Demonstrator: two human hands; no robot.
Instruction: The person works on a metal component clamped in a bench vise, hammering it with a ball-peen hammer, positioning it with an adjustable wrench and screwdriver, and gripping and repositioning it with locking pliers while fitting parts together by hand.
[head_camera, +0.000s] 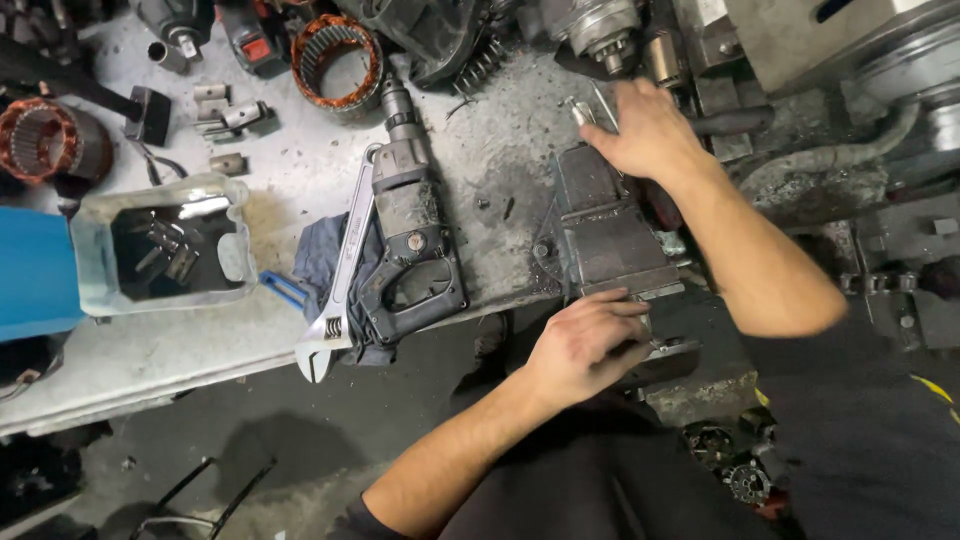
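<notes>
The left hand (583, 343) grips the near end of a bench vise (603, 232) with fingers curled, the right hand (645, 130) at 12 o'clock of it pinches a small metal piece (580, 113), and at 9 o'clock lie a rotary hammer drill (412, 235) and an adjustable wrench (337, 285).

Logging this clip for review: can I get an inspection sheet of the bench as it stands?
Surface: grey bench, gritty and stained.
Job's things: vise at the bench edge.
Clutter: drill on a rag, wrench, tray of small parts, stators.
Grippers: left hand rests on the vise's near end; right hand at its far end, pinching a small metal piece.
Cables: thin wires near the left stator.
Surroundings: dark floor, machine parts at right.
</notes>
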